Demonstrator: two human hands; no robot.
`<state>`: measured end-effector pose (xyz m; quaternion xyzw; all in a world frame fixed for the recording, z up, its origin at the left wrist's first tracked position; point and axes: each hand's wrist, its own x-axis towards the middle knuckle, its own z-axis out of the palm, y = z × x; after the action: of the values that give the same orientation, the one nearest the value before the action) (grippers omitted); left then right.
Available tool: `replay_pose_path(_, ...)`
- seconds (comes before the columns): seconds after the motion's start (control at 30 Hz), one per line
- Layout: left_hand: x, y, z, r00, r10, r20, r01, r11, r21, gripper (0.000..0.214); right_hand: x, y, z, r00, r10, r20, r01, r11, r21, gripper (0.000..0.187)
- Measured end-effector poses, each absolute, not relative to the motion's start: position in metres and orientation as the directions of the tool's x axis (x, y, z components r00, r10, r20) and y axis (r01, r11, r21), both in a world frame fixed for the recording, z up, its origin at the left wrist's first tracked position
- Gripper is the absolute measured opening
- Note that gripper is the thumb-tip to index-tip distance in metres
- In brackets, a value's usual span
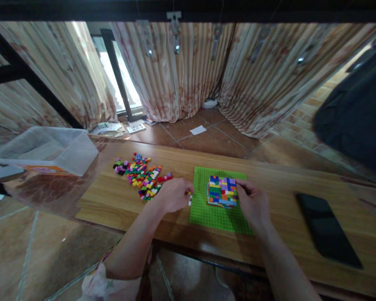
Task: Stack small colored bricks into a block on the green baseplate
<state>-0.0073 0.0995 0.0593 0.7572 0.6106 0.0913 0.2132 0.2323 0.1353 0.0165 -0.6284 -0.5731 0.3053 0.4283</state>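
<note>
A block built of many-coloured toy bricks (222, 191) stands on a green studded baseplate (202, 215). At its right side is my right hand (255, 202), thumb and fingers closed against the block's upper right edge. My left hand (175, 194) is off the baseplate's left edge, its fingers curled together and pointing down. A few small white and yellow bricks (190, 200) show right by the left fingertips; whether the fingers pinch one is hidden. Left of that hand spreads a loose pile of small coloured bricks (141, 175), partly covered by the hand.
The wooden table (109, 205) carries a black phone (327, 230) at the right. A clear plastic bin (78, 152) stands beyond the table's left end. Patterned curtains (181, 83) hang behind, with papers (136, 127) on the tiled floor. A dark object (357, 104) fills the upper right.
</note>
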Motion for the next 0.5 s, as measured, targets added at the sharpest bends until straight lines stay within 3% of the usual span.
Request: replay_pose_path(0.5, -0.007, 0.1011, 0.0568, 0.15, 0.988, -0.045, 0.905, -0.119, 0.407, 0.03, 0.2317, 0.1357, 0.0151, 0.145, 0.986, 0.078, 0.419, 0.01, -0.908, 0.035)
